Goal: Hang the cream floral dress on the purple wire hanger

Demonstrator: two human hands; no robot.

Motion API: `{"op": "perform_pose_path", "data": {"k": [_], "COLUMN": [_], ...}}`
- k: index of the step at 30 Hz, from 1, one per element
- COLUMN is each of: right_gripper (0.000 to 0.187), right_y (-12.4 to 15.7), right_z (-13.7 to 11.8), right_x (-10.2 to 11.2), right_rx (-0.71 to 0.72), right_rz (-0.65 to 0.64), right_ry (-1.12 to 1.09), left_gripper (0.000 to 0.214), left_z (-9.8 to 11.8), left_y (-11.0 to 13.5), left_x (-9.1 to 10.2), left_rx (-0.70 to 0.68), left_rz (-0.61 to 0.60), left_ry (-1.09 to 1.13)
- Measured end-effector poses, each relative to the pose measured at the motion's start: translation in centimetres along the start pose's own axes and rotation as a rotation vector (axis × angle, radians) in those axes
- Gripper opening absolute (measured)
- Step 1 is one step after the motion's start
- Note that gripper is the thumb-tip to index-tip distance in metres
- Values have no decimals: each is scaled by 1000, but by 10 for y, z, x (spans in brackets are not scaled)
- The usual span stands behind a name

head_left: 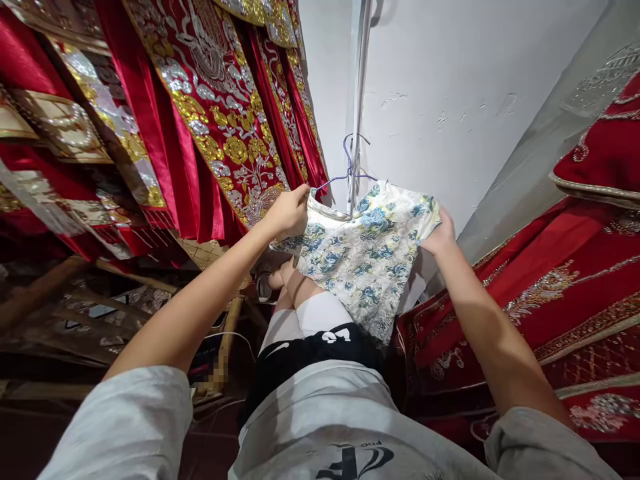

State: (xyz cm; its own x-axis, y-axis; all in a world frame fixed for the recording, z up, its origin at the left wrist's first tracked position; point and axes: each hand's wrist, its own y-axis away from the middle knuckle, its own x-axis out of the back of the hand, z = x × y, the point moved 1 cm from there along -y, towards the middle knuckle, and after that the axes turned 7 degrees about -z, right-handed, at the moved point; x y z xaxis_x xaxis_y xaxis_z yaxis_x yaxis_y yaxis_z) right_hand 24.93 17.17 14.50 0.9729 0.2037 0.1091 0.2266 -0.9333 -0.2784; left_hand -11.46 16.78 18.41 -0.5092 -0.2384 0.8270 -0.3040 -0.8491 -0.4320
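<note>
A short-sleeved white shirt with blue and yellow flowers (pixel 370 257) hangs on a thin purple hanger (pixel 345 178) in front of me. The hanger's hook is up by a metal pole; whether it is hooked there I cannot tell. My left hand (pixel 291 212) is closed at the shoulder near the neckline, its fingertips pinching the cloth beside the hanger's arm. On the other side my right hand (pixel 442 233) grips the sleeve's end, with its fingers partly hidden behind the cloth. The shirt is spread between both hands, its lower part hanging down before my legs.
Red garments with gold and silver embroidery (pixel 225 133) hang on the left. More beaded red clothing (pixel 550 293) fills the right side. A vertical metal pole (pixel 358 87) stands against the white wall (pixel 450 87). Low at left is a wooden frame (pixel 227 340).
</note>
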Motion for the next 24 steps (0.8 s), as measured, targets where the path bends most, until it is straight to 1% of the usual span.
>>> {"op": "perform_pose_path", "data": {"k": [2,4,6,8,9,11,12,13,14,15,16,17,18,20,22,23,24], "right_gripper": [86,95,94,89,87,87,88,89,89,88,86,84,82,85,98,107,117], "right_y": [-2,-7,-11,-6,0,18,29,41,51,59,64,66,64,54,42,38,35], "right_z": [-14,-38,-62,-81,-87,-90,-88,-85,-81,-76,-71,-65,-58,-44,-29,-21,-13], "right_x": [11,12,-3,-33,-52,-93,-112,-130,-144,-155,-162,-165,-164,-154,-139,-132,-125], "right_rx": [61,167,314,454,504,539,538,528,515,499,484,473,465,455,466,483,505], "right_rz": [59,102,97,14,-59,-256,-384,-551,-711,-841,-920,-935,-888,-687,-489,-431,-401], "right_ry": [12,90,196,267,280,267,260,268,283,307,343,392,453,604,767,844,914], "left_gripper": [19,23,29,28,26,24,27,32,39,47,55,61,64,65,62,61,59], "left_z": [3,1,-4,-12,-15,-20,-21,-21,-19,-16,-11,-5,3,22,45,56,67], "left_y": [-6,-12,-17,-20,-20,-19,-18,-16,-13,-11,-8,-6,-4,0,4,6,8], "left_x": [-2,-4,-5,-6,-7,-10,-13,-16,-20,-24,-28,-33,-37,-45,-50,-52,-53], "left_rx": [4,22,52,94,104,92,72,53,40,35,36,37,39,56,86,101,113], "left_rz": [41,92,140,160,175,236,298,375,445,496,527,534,516,450,378,347,320], "left_ry": [68,194,330,427,459,520,565,625,698,786,888,998,1113,1335,1499,1553,1592]}}
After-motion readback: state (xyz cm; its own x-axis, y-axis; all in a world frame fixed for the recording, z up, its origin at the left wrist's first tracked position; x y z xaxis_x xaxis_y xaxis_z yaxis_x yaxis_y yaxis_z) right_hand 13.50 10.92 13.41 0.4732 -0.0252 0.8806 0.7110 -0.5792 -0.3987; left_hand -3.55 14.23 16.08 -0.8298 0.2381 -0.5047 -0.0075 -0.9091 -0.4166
